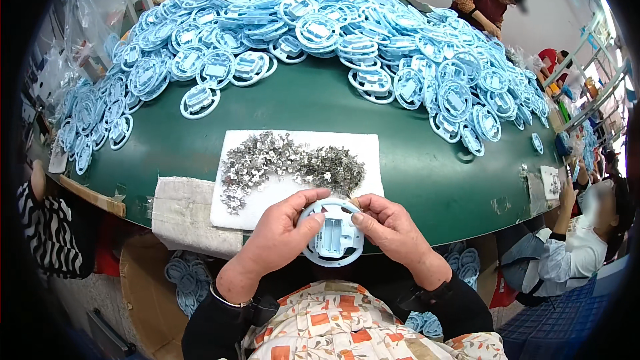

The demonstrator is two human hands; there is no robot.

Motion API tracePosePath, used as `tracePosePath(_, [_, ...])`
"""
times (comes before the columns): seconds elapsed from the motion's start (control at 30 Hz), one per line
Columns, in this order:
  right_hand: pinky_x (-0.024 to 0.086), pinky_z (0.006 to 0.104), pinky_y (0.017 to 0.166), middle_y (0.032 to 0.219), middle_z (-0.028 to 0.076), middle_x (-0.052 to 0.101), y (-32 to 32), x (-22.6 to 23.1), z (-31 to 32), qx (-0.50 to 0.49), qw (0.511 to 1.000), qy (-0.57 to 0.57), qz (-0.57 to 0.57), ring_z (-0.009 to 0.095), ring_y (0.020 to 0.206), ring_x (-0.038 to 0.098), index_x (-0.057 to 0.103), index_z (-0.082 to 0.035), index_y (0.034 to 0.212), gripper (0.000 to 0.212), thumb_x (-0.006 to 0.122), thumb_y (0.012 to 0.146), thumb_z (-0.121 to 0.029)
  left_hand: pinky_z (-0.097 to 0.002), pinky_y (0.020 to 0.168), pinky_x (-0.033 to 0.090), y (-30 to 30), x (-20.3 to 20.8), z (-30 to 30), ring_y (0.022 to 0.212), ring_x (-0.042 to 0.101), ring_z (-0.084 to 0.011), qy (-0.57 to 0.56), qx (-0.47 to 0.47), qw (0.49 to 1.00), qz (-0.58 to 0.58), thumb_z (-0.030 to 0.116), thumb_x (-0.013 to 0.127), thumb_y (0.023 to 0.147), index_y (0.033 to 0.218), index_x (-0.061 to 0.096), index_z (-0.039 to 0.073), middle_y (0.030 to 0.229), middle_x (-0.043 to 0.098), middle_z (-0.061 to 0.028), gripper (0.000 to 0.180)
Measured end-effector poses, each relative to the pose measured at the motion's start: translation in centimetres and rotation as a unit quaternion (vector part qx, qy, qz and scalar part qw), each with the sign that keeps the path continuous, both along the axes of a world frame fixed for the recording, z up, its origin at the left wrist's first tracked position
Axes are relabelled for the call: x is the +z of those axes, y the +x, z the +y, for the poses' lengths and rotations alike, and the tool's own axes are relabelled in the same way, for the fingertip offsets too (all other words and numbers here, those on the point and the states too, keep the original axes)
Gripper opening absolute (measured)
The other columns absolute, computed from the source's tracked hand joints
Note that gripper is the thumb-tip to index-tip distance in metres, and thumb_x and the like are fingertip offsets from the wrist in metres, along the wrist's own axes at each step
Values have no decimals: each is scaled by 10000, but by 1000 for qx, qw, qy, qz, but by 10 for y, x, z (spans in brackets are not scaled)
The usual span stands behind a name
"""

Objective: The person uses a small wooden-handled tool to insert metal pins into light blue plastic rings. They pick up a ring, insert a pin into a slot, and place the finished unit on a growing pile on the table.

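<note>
A light blue plastic ring-shaped part, like a toy steering wheel's back (332,240), is held just in front of the table's near edge. Its open rectangular compartment faces up at me. My left hand (280,230) grips the upper left of the rim, thumb on the face and index finger along the top. On the upper right, my right hand (393,230) pinches it with the thumb on top; some of its fingertips are hidden behind the rim. Just beyond lies a heap of small silvery metal clips (267,160) on a white foam board (371,160).
A wide pile of matching blue wheel parts (317,30) arcs across the green table (293,97). A pale cloth (190,213) lies left of the board. Below are a cardboard box (143,287) and more blue parts (190,280). Several people sit or stand around the table.
</note>
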State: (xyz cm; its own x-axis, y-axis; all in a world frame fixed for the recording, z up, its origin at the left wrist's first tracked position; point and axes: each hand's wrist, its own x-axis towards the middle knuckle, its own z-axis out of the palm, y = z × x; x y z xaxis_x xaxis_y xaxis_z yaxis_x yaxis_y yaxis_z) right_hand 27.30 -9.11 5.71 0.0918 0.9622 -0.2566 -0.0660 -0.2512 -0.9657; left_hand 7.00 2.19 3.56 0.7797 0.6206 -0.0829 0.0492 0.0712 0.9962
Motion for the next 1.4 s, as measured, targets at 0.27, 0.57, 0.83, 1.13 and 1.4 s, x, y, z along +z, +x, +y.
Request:
tracePosePath(0.27, [425, 202, 632, 906, -31, 657, -10, 8, -8, -55, 995, 79, 34, 6, 737, 515, 614, 16, 1309, 321, 604, 1047, -168, -330, 949, 517, 5, 14, -6, 1076, 628, -187, 149, -22, 988, 43, 143, 406, 1027, 1424, 481, -49, 1215, 637, -118, 447])
tracePosePath(0.57, [569, 302, 631, 810, 106, 743, -35, 6, -7, -27, 957, 208, -200, 119, 682, 710, 632, -28, 1365, 401, 600, 965, -21, -339, 703, 520, -2, -12, -10, 807, 580, -176, -367, -46, 895, -251, 389, 373, 1106, 1475, 430, -26, 992, 614, -84, 559])
tracePosePath(0.83, [558, 362, 585, 760, 77, 713, -48, 10, -14, 9, 835, 287, -470, 266, 645, 700, 655, -46, 1315, 482, 719, 838, -25, -295, 710, 506, 5, 14, -25, 854, 600, -163, -237, 20, 962, -137, 351, 417, 1107, 1447, 451, -42, 989, 616, -75, 521])
tracePosePath(1.13, [617, 338, 751, 942, 108, 772, -54, 7, -39, 8, 892, 347, -288, 238, 875, 770, 648, -22, 1237, 306, 619, 933, -1, -321, 643, 486, -1, -10, -35, 791, 573, -190, -448, -103, 807, -371, 388, 485, 1063, 1444, 485, -23, 1040, 635, -151, 561])
tracePosePath(1.4, [603, 302, 695, 919, 144, 713, -77, 30, -78, 10, 913, 337, -230, 207, 814, 751, 620, 24, 1132, 273, 745, 916, -88, -396, 786, 565, -16, 10, -82, 956, 655, -251, -397, -43, 843, -359, 411, 423, 1080, 1484, 452, 7, 1250, 632, -180, 571])
